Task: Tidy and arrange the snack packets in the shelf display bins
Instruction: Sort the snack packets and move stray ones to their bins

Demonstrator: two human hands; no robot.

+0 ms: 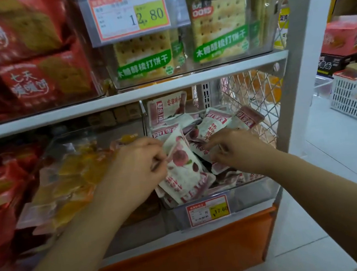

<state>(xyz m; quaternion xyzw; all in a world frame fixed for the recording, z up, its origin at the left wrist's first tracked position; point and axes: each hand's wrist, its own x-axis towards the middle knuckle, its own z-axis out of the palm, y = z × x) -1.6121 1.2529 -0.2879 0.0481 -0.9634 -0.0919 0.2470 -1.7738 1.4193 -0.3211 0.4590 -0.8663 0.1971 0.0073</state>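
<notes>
Glossy flat pouches (185,171) in clear plastic bin (251,190), left hand (135,166) pinching one.

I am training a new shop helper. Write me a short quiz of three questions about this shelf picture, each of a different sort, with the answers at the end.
1. True or false: the left hand holds a white-and-maroon packet.
2. Choose one: which price shows on the price tag on the clear bin that holds these packets? A 12.80, B 17.60, C 21.50.
3. Fill the gap: the cracker packets on the shelf above have ___ labels.
Key: 1 true; 2 B; 3 green.
</notes>
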